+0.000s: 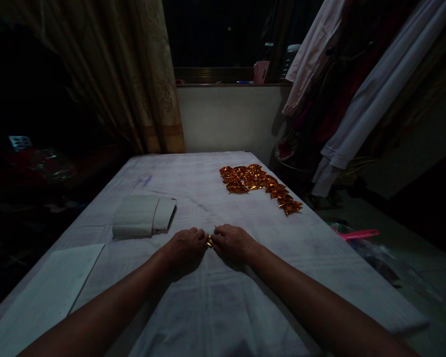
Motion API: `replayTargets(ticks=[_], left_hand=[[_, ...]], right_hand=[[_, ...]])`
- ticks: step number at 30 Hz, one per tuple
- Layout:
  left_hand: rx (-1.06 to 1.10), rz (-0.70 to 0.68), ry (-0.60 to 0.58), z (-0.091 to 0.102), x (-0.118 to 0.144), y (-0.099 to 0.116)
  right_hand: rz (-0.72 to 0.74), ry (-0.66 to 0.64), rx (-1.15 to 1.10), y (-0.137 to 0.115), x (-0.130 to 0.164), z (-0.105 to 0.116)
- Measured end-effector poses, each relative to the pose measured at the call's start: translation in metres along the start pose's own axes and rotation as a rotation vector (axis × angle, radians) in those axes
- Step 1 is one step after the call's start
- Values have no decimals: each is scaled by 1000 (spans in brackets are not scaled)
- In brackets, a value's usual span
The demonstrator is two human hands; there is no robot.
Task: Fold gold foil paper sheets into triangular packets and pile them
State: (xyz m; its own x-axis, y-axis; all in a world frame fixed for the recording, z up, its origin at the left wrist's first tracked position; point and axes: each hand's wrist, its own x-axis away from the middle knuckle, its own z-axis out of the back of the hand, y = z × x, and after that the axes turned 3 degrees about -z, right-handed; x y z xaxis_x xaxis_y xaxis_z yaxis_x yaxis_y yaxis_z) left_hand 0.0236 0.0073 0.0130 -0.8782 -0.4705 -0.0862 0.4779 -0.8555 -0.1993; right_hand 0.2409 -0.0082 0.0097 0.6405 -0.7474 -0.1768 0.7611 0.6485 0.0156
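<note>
- Pinching one small gold foil piece (210,242) between them, the left hand (186,246) and right hand (233,242) meet just nearer than the folded cloth (143,216).
- Dim light could misalign a crease.
- Slipping fingertips could drop it on the sheet (223,297), short of the foil pile (260,186) right of the cloth.

gold piece (209,242): mostly covered by the fingertips of the left hand (186,246) and right hand (233,242); only a small glint showed between them, its shape too small to tell.
forearms: both ran off the lower edge, the elbows out of sight.
desk (215,307): its near end was cut off by the lower edge.
white sheet (44,292): its near corner was lost past the lower left edge.
gold pile (258,184): single pieces too small and overlapping to count.
left side of the room: too dark to tell what lay there.
sill items (260,72): dim and hard to identify.
</note>
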Motion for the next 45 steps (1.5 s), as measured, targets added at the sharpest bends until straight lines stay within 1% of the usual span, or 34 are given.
replayTargets(ticks=[3, 6, 10, 14, 18, 23, 27, 33, 36, 40, 42, 45], left_hand=[[24, 29, 52, 1, 1, 1], [67, 80, 118, 0, 3, 4], [140, 201, 217, -4, 9, 12], [240, 328, 284, -6, 13, 21], [444, 470, 292, -4, 12, 27], [457, 559, 292, -6, 7, 31], [412, 574, 268, -5, 3, 33], [407, 573, 234, 0, 2, 36], [430, 582, 258, 1, 1, 36], [443, 611, 306, 1, 0, 37], [438, 618, 307, 0, -1, 37], [423, 610, 292, 0, 0, 38]], right_hand=[[-66, 84, -83, -2, 1, -5], [-123, 103, -97, -4, 2, -7], [-159, 125, -116, -5, 7, -8], [-224, 153, -224, -5, 13, -9], [-352, 167, -363, -6, 15, -9], [-436, 140, -464, -7, 10, -7], [-458, 100, -440, -8, 6, -6], [-438, 102, -390, -8, 6, -8], [-426, 94, -367, -10, 5, -8], [-499, 110, -370, -13, 3, -8], [-505, 129, -356, -14, 3, -9], [-474, 140, -329, -14, 4, -11]])
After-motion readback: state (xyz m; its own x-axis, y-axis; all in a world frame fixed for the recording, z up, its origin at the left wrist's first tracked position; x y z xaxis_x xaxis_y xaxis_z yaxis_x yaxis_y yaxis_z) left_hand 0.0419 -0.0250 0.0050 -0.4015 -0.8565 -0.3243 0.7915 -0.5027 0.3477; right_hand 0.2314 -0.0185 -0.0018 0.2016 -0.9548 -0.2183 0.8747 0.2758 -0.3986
